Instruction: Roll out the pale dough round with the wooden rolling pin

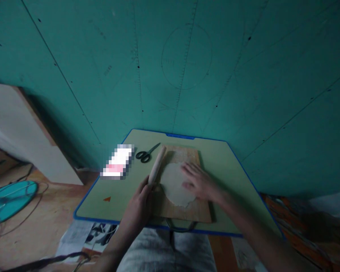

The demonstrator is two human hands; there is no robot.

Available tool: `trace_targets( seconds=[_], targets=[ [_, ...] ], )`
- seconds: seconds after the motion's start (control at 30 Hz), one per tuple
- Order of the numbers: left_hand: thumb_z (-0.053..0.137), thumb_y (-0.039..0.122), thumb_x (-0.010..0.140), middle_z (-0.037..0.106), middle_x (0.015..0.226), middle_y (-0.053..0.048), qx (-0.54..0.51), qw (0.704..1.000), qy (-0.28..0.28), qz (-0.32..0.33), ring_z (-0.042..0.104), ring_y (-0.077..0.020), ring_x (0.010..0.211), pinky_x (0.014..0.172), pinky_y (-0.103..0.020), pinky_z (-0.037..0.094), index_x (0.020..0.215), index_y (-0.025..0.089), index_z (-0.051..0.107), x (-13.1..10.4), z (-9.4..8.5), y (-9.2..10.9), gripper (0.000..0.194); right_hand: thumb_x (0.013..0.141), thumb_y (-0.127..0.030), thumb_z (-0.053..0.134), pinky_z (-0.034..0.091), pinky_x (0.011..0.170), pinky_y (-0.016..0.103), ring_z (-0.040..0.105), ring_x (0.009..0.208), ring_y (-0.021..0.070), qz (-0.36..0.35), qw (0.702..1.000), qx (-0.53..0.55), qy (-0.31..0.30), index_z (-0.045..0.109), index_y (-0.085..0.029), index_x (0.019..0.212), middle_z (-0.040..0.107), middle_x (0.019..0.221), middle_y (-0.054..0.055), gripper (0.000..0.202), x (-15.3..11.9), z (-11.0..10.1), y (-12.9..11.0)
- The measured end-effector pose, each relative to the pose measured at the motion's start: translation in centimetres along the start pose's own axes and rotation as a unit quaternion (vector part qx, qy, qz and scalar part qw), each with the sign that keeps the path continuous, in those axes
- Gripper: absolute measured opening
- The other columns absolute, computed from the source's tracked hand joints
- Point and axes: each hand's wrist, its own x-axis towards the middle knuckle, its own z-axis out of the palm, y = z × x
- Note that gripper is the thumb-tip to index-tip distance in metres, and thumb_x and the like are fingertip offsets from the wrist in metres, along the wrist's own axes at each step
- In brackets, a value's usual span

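A flat, round sheet of dough [172,185] lies on a wooden cutting board [187,214]. My left hand [143,196] is closed around the near end of a wooden rolling pin [158,164], which slants along the board's left edge. Resting on the right part of the dough, my right hand [198,181] has its fingers stretched out and holds nothing. Scissors [147,153] with black handles lie left of the pin's far end.
A blue-edged folding table [223,158] carries everything, close to a green wall [170,68]. At its left lies a pixelated flat object [119,160] and a small orange triangle [107,199]. A pale panel [31,128] leans at left; a turquoise disc [14,200] lies on the floor.
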Motion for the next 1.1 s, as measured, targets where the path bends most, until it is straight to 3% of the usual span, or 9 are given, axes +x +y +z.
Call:
trace_targets(
  seconds=[0.07,0.13,0.2,0.3,0.4,0.5,0.77,0.93,1.1],
  targets=[
    [0.037,0.026,0.098,0.053,0.144,-0.016,-0.002,1.0,-0.001,-0.005,0.068,-0.0254,0.11,0.089,-0.038,0.057,0.113,0.019,0.067,0.0,0.0,-0.1,0.034,0.097,-0.05,0.045,0.031,0.114,0.06,0.036,0.143,0.0358,0.129,0.991,-0.033,0.023,0.048,-0.008,0.144,0.042,0.151,0.025,0.063,0.0,-0.4,3.5],
    [0.037,0.025,0.097,0.052,0.145,-0.015,-0.007,1.0,-0.005,-0.011,0.068,-0.0249,0.11,0.089,-0.037,0.058,0.113,0.02,0.067,0.0,0.1,-0.1,0.034,0.098,-0.052,0.042,0.031,0.114,0.059,0.035,0.144,0.0353,0.148,0.986,-0.029,0.066,0.047,-0.008,0.145,0.04,0.152,0.025,0.064,0.3,-0.5,5.2],
    [0.037,0.025,0.097,0.052,0.145,-0.014,-0.008,1.0,-0.008,-0.015,0.068,-0.0247,0.11,0.089,-0.037,0.058,0.114,0.02,0.067,0.0,0.0,-0.1,0.035,0.1,-0.051,0.038,0.035,0.114,0.053,0.036,0.144,0.0306,0.098,0.992,0.004,0.082,0.044,-0.014,0.147,0.041,0.153,0.02,0.061,0.6,-0.2,4.6],
    [0.036,0.027,0.097,0.053,0.145,-0.014,-0.008,1.0,-0.006,-0.014,0.067,-0.0245,0.113,0.09,-0.036,0.057,0.113,0.02,0.067,0.1,-0.1,0.0,0.035,0.1,-0.048,0.041,0.038,0.113,0.046,0.039,0.143,0.0271,0.029,0.996,0.045,0.075,0.045,-0.016,0.147,0.043,0.153,0.016,0.057,1.3,0.6,1.1],
    [0.035,0.026,0.097,0.055,0.143,-0.014,-0.007,1.0,-0.003,-0.012,0.067,-0.0236,0.114,0.089,-0.034,0.057,0.111,0.019,0.068,0.2,-0.2,0.1,0.036,0.098,-0.044,0.048,0.039,0.112,0.045,0.046,0.137,0.0267,0.0,0.996,0.041,0.077,0.052,-0.015,0.141,0.05,0.147,0.017,0.052,1.5,0.8,-2.3],
    [0.036,0.024,0.095,0.057,0.141,-0.015,-0.005,1.0,-0.006,-0.013,0.068,-0.0236,0.112,0.087,-0.033,0.057,0.11,0.018,0.068,0.4,-0.3,-0.1,0.036,0.095,-0.04,0.057,0.04,0.111,0.046,0.049,0.134,0.027,-0.014,0.996,0.021,0.086,0.058,-0.016,0.134,0.056,0.142,0.015,0.046,0.9,0.4,-3.6],
    [0.038,0.021,0.095,0.06,0.138,-0.015,-0.012,0.999,-0.021,0.033,0.064,-0.0228,0.12,0.094,-0.033,0.055,0.112,0.018,0.068,-0.3,-0.4,1.5,0.034,0.094,-0.022,0.054,0.053,0.092,0.036,0.067,0.104,0.0209,0.01,0.985,0.07,0.155,0.072,-0.021,0.095,0.073,0.11,0.008,0.018,-0.3,-1.7,-1.6],
    [0.035,0.001,0.085,0.039,0.155,-0.015,0.033,0.99,-0.096,0.1,0.056,-0.025,0.129,0.099,-0.038,0.054,0.131,0.019,0.06,-1.6,1.7,3.9,0.055,0.092,-0.015,0.047,0.05,0.1,0.037,0.063,0.114,0.0203,0.053,0.956,0.153,0.245,0.064,-0.02,0.118,0.069,0.119,0.01,0.031,1.5,-1.4,-0.3],
    [0.029,-0.012,0.071,0.031,0.159,-0.013,0.054,0.979,-0.113,0.159,0.03,-0.0238,0.146,0.109,-0.041,0.046,0.155,0.02,0.028,-2.0,4.2,5.2,0.089,0.093,-0.022,0.049,0.045,0.105,0.038,0.058,0.122,0.0212,0.09,0.956,0.166,0.225,0.062,-0.015,0.121,0.065,0.125,0.014,0.031,5.1,0.3,0.5]
  ],
)
